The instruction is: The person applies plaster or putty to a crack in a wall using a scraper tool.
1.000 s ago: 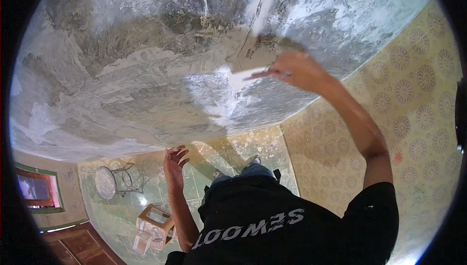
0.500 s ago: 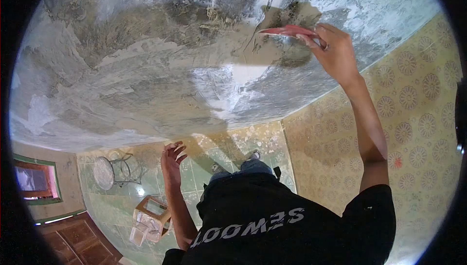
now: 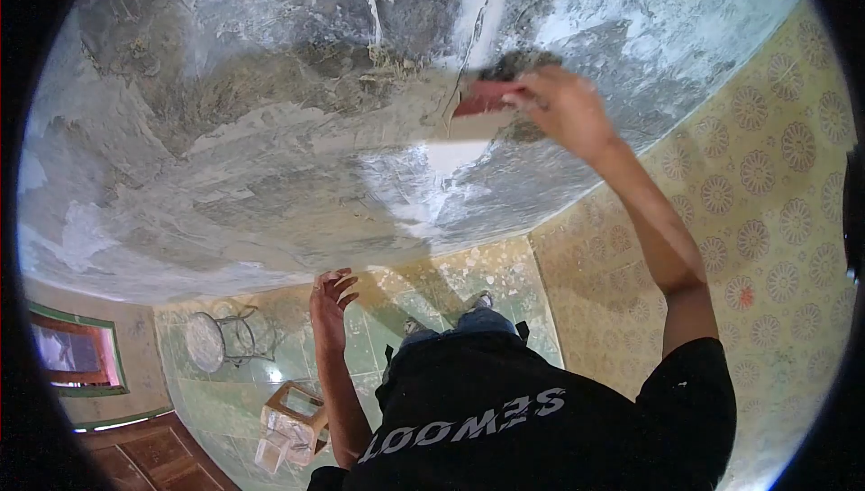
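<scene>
My right hand (image 3: 568,111) grips a red putty scraper (image 3: 484,98) against the grey, patchily plastered wall (image 3: 297,167). The scraper's blade points left, at the lower end of a dark crack (image 3: 482,18) that runs up the wall. Part of its body is hidden behind my fingers. Fresh-looking smooth filler lies around and below the blade. My left hand (image 3: 331,302) hangs low near the foot of the wall, holding nothing, with its fingers apart and slightly curled.
A round stool (image 3: 207,341) with metal legs stands at the left on the green tiled floor (image 3: 360,347). Closer in is a small wooden stool (image 3: 293,405) with a pale container (image 3: 270,453) by it. Patterned wallpaper (image 3: 721,194) covers the right wall. A brown door (image 3: 153,455) is at lower left.
My right hand has moved left and a little down with the scraper, which has turned to show more of its flat face. My left hand stays raised, and the view has shifted slightly.
</scene>
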Motion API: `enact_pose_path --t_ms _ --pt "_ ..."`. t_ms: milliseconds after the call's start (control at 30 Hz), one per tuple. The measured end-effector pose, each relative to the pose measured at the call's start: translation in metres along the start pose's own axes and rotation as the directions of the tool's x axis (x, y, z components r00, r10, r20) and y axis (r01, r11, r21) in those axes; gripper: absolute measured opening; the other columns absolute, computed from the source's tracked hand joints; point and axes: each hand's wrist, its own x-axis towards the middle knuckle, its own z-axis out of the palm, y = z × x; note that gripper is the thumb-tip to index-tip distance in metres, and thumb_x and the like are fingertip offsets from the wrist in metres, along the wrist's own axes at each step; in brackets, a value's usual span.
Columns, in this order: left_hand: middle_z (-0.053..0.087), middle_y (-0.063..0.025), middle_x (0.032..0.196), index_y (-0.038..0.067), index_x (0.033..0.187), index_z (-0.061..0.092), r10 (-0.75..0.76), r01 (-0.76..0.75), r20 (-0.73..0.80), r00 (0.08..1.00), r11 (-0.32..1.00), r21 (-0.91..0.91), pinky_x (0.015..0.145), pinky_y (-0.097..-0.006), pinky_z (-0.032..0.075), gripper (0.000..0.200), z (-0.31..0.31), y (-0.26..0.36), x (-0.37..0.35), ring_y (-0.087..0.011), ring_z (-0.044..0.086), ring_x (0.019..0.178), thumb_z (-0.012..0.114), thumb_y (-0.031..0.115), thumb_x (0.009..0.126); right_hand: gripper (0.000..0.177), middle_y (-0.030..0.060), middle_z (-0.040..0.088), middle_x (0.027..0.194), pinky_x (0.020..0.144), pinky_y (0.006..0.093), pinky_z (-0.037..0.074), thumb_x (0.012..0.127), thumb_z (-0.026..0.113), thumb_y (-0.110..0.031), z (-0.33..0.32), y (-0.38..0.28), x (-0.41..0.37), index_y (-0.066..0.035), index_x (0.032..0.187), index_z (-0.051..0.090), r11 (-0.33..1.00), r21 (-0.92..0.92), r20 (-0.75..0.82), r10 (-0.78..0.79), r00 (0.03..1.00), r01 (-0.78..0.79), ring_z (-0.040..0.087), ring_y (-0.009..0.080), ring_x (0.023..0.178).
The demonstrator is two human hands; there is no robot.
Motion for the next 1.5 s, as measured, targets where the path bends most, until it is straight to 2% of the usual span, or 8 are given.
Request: enact_pose_path --t_ms 200,433,900,1033,1067,1133,1400,1500 --pt "0.063 -0.0129 0.129 0.014 0.110 0.061 -0.006 0.006 -0.039 0.999 1.000 -0.003 0.094 -0.0419 0.049 0.043 0.000 -0.002 -0.007 -0.0275 0.061 0.117 0.037 0.050 0.107 0.019 0.0065 0.074 0.087 0.059 0.0360 0.053 0.091 0.075 -0.023 -0.082 0.005 0.020 -0.010 0.105 0.076 0.953 0.290 -0.277 0.172 0.945 -0.088 0.065 0.0212 0.062" --pt "0.063 -0.0125 0.129 0.013 0.111 0.061 -0.027 0.026 -0.027 0.999 0.999 -0.028 0.095 -0.0432 0.048 0.042 0.002 -0.016 -0.009 -0.0287 0.061 0.117 0.039 0.048 0.107 0.014 0.0046 0.072 0.085 0.076 0.0376 0.058 0.095 0.069 -0.024 0.025 -0.032 -0.033 -0.012 0.098 0.074 0.992 0.122 0.284 -0.040 0.958 0.005 0.068 0.0202 0.080" --pt "0.063 -0.0137 0.129 0.013 0.110 0.061 -0.004 0.003 -0.066 0.998 1.000 -0.018 0.094 -0.0420 0.049 0.045 0.000 -0.010 -0.015 -0.0289 0.061 0.116 0.039 0.052 0.106 0.024 0.0059 0.074 0.079 0.059 0.0280 0.051 0.089 0.079 -0.025 -0.090 0.001 0.016 -0.004 0.101 0.077 0.893 0.448 -0.436 0.265 0.860 -0.049 0.065 0.0170 0.064" --pt "0.062 -0.0138 0.129 0.013 0.112 0.061 -0.033 0.032 -0.057 0.998 0.999 -0.021 0.094 -0.0420 0.048 0.044 0.000 -0.018 -0.012 -0.0287 0.061 0.117 0.039 0.051 0.106 0.025 0.0079 0.074 0.098 0.073 0.0384 0.058 0.096 0.069 -0.028 0.003 -0.020 -0.032 -0.008 0.108 0.075 0.935 0.355 0.170 -0.071 0.983 0.006 0.069 0.0207 0.082" --pt "0.062 -0.0137 0.130 0.013 0.112 0.060 -0.038 0.037 -0.049 0.998 0.999 -0.019 0.094 -0.0422 0.048 0.044 0.000 -0.020 -0.012 -0.0287 0.061 0.118 0.040 0.051 0.106 0.023 0.0073 0.073 0.099 0.076 0.0410 0.059 0.096 0.066 -0.028 0.035 -0.043 -0.047 -0.009 0.106 0.073 0.911 0.276 0.435 0.166 0.885 -0.306 0.070 0.0230 0.089" --pt "0.062 -0.0137 0.130 0.014 0.113 0.060 -0.012 0.012 -0.033 0.999 1.000 -0.008 0.095 -0.0424 0.048 0.043 0.005 -0.018 -0.013 -0.0287 0.061 0.118 0.040 0.051 0.106 0.017 0.0053 0.071 0.092 0.068 0.0340 0.057 0.094 0.069 -0.030 0.101 -0.041 -0.078 -0.014 0.096 0.076 0.966 0.202 0.262 -0.213 0.941 0.163 0.068 0.0214 0.085" --pt "0.062 -0.0129 0.130 0.013 0.114 0.060 0.007 -0.008 -0.061 0.998 1.000 -0.012 0.093 -0.0411 0.048 0.043 -0.002 -0.016 -0.020 -0.0269 0.062 0.117 0.044 0.051 0.103 0.018 0.0096 0.073 0.102 0.073 0.0390 0.061 0.094 0.068 -0.027 0.043 -0.016 -0.028 -0.010 0.094 0.073 0.987 0.107 0.094 0.111 0.989 -0.121 0.072 0.0255 0.090" --pt "0.062 -0.0130 0.130 0.014 0.115 0.060 -0.005 0.004 -0.056 0.998 1.000 -0.017 0.093 -0.0409 0.048 0.043 -0.010 -0.024 -0.018 -0.0269 0.062 0.117 0.044 0.051 0.103 0.025 0.0083 0.076 0.100 0.069 0.0341 0.060 0.092 0.073 -0.030 -0.023 0.003 0.008 -0.010 0.106 0.076 0.998 -0.043 -0.226 -0.045 0.973 0.037 0.073 0.0226 0.081"
